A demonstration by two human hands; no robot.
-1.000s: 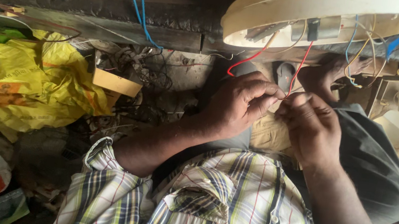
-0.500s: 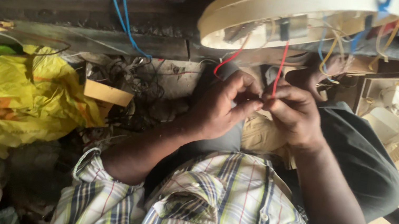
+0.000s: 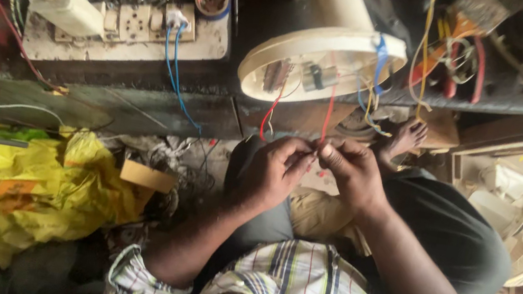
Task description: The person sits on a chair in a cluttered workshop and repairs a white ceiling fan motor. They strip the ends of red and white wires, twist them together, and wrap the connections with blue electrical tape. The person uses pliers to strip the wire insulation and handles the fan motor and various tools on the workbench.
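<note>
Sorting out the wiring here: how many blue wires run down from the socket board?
2. Both blue wires leave the socket board side by side at upper left and drop over the bench edge toward the floor clutter; others may be hidden.

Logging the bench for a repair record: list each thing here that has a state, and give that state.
left hand: pinching the red wire
right hand: pinching the same wire, fingertips meeting the left
red wire: runs taut up into the fan base
cream fan base: tipped on edge, underside open, wiring exposed
blue wires: plugged into the socket board
yellow bag: crumpled
</note>
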